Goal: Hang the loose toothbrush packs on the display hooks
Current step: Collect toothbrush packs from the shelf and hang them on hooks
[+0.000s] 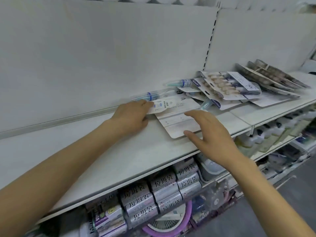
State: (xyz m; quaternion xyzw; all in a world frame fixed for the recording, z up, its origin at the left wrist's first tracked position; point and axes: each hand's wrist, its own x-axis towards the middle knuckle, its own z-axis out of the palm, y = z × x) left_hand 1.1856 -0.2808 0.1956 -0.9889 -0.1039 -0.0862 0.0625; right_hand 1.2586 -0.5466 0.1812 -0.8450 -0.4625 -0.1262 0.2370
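White toothbrush pack (168, 104) under left hand (132, 115) fingers.

Shelf (71, 156) bare left of left hand (131, 117); open approach there. Right half blocked by heaped toothbrush packs (227, 88), overlapping, reaching back panel (102, 57). Front edge unobstructed below right hand (210, 132).

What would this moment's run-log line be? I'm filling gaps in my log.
phase: pickup | left hand: pinching face-down toothbrush pack | right hand: open over card-back pack | loose pile: on shelf | hooks: none visible
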